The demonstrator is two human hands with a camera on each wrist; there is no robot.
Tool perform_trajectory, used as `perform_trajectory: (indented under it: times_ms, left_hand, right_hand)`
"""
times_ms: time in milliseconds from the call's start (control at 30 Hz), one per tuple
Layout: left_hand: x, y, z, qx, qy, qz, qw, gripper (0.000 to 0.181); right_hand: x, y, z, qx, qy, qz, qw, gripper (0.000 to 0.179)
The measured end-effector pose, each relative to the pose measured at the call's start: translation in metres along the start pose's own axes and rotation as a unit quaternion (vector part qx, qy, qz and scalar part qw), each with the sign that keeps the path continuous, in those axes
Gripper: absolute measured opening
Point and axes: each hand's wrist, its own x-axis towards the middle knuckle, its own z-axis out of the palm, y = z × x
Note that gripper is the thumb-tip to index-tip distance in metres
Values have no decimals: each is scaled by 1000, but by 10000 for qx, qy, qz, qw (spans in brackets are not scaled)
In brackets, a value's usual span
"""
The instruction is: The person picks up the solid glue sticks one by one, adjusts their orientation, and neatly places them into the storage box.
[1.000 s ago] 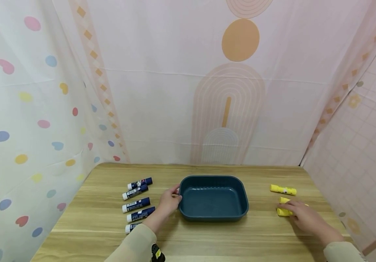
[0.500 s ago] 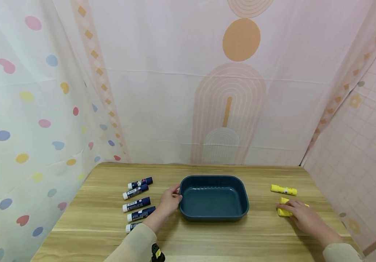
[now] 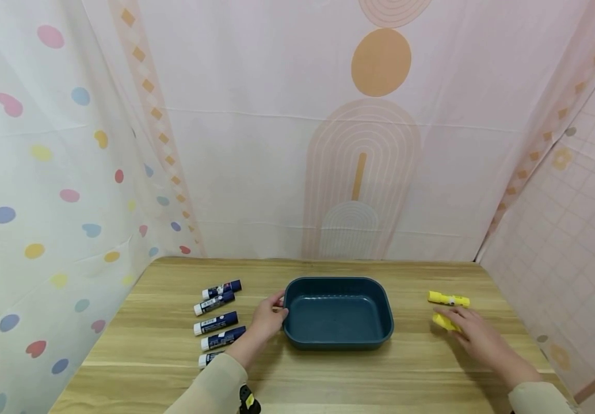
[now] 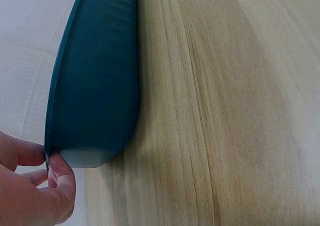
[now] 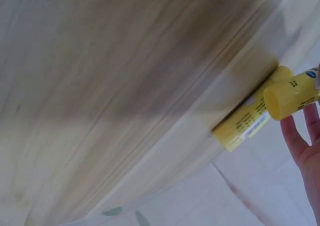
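A dark teal rectangular tub (image 3: 339, 346) stands in the middle of the table. My left hand (image 3: 269, 317) pinches its left rim; in the left wrist view, thumb and fingers of that hand (image 4: 37, 191) sit on both sides of the rim (image 4: 50, 110). On the right, my right hand (image 3: 479, 339) holds a yellow glue stick (image 3: 446, 322) by its body, tilted and raised over the table. The right wrist view shows this held glue stick (image 5: 287, 101) overlapping another yellow glue stick (image 5: 240, 128) that lies on the wood. In the head view, a yellow glue stick (image 3: 449, 298) lies just beyond my fingers.
Several navy glue sticks with white ends, such as this upper navy glue stick (image 3: 216, 323), lie in a column left of the tub. My left forearm partly covers the nearest one (image 3: 208, 359). Patterned curtains (image 3: 256, 172) hang behind and beside the wooden table (image 3: 328, 385).
My right hand has lifted the yellow glue stick and shifted slightly away from me. The yellow shapes seen under that hand before have left their spot. My left hand and the tub stay put.
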Motion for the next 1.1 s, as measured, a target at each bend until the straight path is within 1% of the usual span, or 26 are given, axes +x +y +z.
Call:
perform_trajectory:
  times_ms: [67, 133, 233, 333, 467, 600, 800, 867, 933, 1000, 1100]
  left_hand:
    - [0, 0, 0, 39, -6, 15, 10000, 49]
    - [0, 0, 0, 65, -4, 26, 10000, 49]
    - [-1, 0, 0, 71, -4, 15, 10000, 49]
    - [-1, 0, 0, 66, 6, 12, 10000, 49]
    - [-1, 1, 0, 63, 29, 32, 10000, 48]
    - [-1, 1, 0, 62, 18, 40, 10000, 48]
    - [-1, 0, 0, 64, -10, 65, 10000, 49]
    - [-1, -1, 0, 25, -22, 54, 10000, 49]
    - [0, -1, 0, -25, -40, 39, 10000, 49]
    - [0, 0, -1, -67, -68, 57, 9999, 50]
    - [0, 0, -1, -97, -74, 44, 9999, 50]
  right_hand:
    - [2, -2, 1, 46, 150, -61, 9999, 66]
    - [5, -4, 0, 218, 198, 19, 9996, 65]
    - [10, -10, -3, 565, 162, 401, 9975, 61]
    - [14, -15, -6, 948, 103, 818, 9921, 56]
    - [20, -22, -6, 1437, 93, 1133, 9831, 54]
    - [25, -27, -4, 1993, 173, 1449, 9690, 53]
    - [38, -33, -5, 2322, 245, 2024, 9511, 51]
    - [42, -36, -7, 2443, 261, 2244, 9430, 52]
    - [47, -41, -8, 2617, 207, 2476, 9326, 53]
    - [53, -46, -9, 2845, 122, 2691, 9200, 56]
    - [63, -54, -10, 3361, -62, 2929, 8951, 58]
